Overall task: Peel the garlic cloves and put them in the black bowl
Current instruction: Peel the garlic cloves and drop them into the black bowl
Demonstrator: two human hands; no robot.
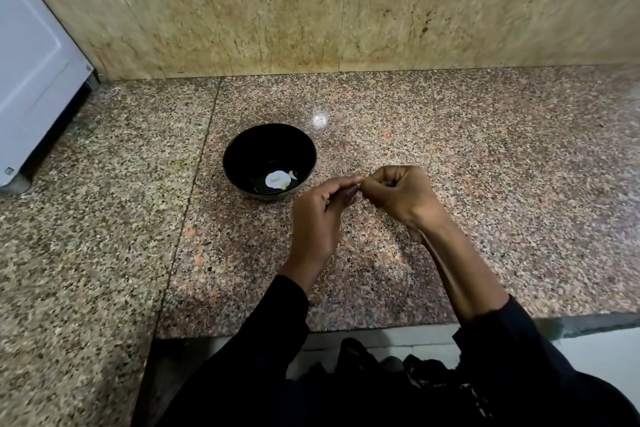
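**Hands pinched together beside the black bowl**

Above the speckled pink-and-grey granite desk [450, 156], both hands raised, fingertips meeting just right of the round glossy black bowl [242, 149]. Left hand [320, 215] with fingers curled, thumb and forefinger pinching a small item at the meeting point; right hand [398, 194] clenched into a loose fist, its fingertips pinching the same spot. Only a tiny yellowish sliver visible there, likely a garlic clove [360, 184], mostly hidden by the fingers. Inside the bowl, pale peeled garlic pieces [293, 175] beside a bright white glare patch, number hard to make out. Dark sleeves cut off at the bottom edge. At far left, a white appliance [31, 73], only partly in view.
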